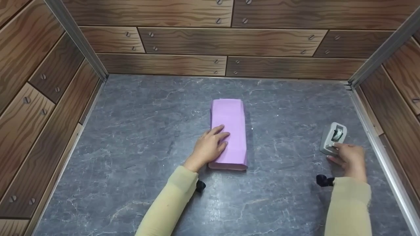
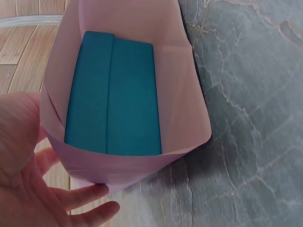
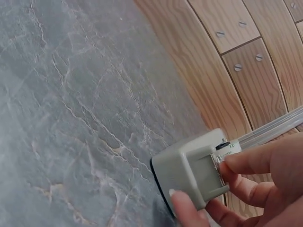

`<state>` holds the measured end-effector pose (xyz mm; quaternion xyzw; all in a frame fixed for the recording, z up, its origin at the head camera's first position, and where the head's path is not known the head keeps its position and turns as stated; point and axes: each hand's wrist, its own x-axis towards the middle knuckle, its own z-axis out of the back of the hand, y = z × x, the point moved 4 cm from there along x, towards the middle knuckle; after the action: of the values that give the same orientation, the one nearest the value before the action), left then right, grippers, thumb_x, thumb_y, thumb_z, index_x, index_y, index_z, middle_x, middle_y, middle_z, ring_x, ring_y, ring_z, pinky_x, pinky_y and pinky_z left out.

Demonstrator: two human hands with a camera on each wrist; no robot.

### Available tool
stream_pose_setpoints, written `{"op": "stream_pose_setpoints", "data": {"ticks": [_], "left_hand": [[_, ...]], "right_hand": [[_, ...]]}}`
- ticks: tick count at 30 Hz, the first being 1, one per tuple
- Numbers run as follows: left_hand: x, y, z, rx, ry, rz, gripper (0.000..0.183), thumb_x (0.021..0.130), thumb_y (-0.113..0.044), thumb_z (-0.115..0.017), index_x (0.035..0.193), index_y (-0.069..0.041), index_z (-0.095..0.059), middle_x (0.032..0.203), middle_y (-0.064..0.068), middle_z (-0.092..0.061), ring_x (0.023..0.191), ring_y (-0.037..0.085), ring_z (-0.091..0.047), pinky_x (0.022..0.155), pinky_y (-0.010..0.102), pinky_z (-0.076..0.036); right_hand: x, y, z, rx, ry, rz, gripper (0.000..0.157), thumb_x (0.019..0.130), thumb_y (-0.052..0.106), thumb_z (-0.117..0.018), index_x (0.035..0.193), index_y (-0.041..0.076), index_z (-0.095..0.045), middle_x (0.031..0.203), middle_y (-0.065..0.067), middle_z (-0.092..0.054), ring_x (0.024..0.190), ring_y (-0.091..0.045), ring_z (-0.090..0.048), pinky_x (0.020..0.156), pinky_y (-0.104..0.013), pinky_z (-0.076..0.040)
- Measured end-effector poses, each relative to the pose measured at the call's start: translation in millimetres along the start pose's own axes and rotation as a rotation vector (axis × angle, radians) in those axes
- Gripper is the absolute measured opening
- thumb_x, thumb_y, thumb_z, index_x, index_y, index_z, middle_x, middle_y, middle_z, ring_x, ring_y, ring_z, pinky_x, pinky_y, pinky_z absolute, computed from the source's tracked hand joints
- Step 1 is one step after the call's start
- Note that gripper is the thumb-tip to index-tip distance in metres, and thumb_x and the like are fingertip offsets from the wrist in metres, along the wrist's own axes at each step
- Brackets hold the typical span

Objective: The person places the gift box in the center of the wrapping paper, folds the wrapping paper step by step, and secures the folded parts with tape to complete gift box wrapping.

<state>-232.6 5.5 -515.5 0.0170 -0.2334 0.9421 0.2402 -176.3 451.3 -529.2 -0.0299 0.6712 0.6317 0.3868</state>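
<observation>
A purple paper wrapping (image 1: 229, 127) lies lengthwise on the grey marbled table. Its near end gapes in the left wrist view, with a teal box (image 2: 132, 94) inside. My left hand (image 1: 208, 147) rests on the wrapping's left side, fingers spread over the top; in its wrist view the fingers (image 2: 85, 194) touch the paper from outside. At the right, my right hand (image 1: 352, 159) holds the front end of a grey tape dispenser (image 1: 328, 141). Curled fingertips (image 3: 227, 170) are right at its serrated cutter, beside the roll of tape (image 1: 337, 134), while another finger (image 3: 184, 203) lies against its side.
Wood-plank-patterned walls (image 1: 229, 41) enclose the table on the back, left and right. A metal strip (image 1: 380, 157) runs along the right table edge. Black wrist mounts (image 1: 324, 180) stick out from the yellow sleeves (image 1: 347, 203).
</observation>
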Motion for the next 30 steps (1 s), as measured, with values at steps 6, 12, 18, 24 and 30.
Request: {"op": "stream_pose_setpoints", "data": {"ticks": [6, 12, 18, 24, 30], "left_hand": [[-0.8, -0.7, -0.5, 0.007, 0.003, 0.004, 0.035, 0.089, -0.032, -0.054, 0.123, -0.024, -0.058, 0.139, 0.0, -0.04, 0.116, 0.033, -0.045, 0.092, 0.047, -0.038], [-1.2, -0.5, -1.1, 0.01, -0.007, 0.003, 0.034, 0.09, -0.033, -0.053, 0.123, -0.024, -0.058, 0.138, 0.0, -0.04, 0.116, 0.033, -0.045, 0.091, 0.048, -0.039], [-1.3, -0.3, -1.9, 0.001, -0.009, 0.0, 0.034, 0.09, -0.033, -0.053, 0.123, -0.024, -0.058, 0.139, 0.0, -0.04, 0.116, 0.033, -0.045, 0.09, 0.049, -0.039], [-1.0, 0.7, -2.2, -0.005, -0.004, 0.008, 0.035, 0.09, -0.034, -0.053, 0.124, -0.025, -0.057, 0.139, -0.001, -0.039, 0.117, 0.033, -0.044, 0.092, 0.047, -0.038], [-1.1, 0.3, -1.8, -0.002, -0.008, -0.001, 0.035, 0.09, -0.033, -0.053, 0.123, -0.024, -0.058, 0.139, -0.001, -0.04, 0.116, 0.035, -0.044, 0.09, 0.049, -0.039]], "right_hand": [[-4.4, 1.4, -3.0, 0.031, 0.008, -0.019, 0.015, 0.089, 0.007, -0.052, 0.1, 0.002, -0.043, 0.073, -0.006, -0.061, 0.075, -0.022, -0.066, 0.076, -0.035, -0.05], [-4.8, 2.5, -3.9, 0.033, 0.008, -0.005, 0.015, 0.089, 0.005, -0.051, 0.1, 0.001, -0.042, 0.075, -0.006, -0.059, 0.075, -0.022, -0.065, 0.077, -0.036, -0.05], [-5.5, 2.7, -1.2, 0.071, 0.017, -0.026, 0.017, 0.09, 0.009, -0.051, 0.102, 0.002, -0.042, 0.073, -0.004, -0.061, 0.073, -0.019, -0.065, 0.076, -0.035, -0.05], [-5.2, 0.5, 0.7, 0.09, 0.007, -0.053, 0.019, 0.089, 0.014, -0.055, 0.1, 0.005, -0.043, 0.068, -0.001, -0.063, 0.063, -0.016, -0.063, 0.066, -0.031, -0.053], [-2.7, -4.8, -0.5, 0.077, -0.025, -0.096, 0.015, 0.09, 0.016, -0.053, 0.1, 0.007, -0.046, 0.065, -0.002, -0.059, 0.056, -0.016, -0.059, 0.061, -0.031, -0.054]]}}
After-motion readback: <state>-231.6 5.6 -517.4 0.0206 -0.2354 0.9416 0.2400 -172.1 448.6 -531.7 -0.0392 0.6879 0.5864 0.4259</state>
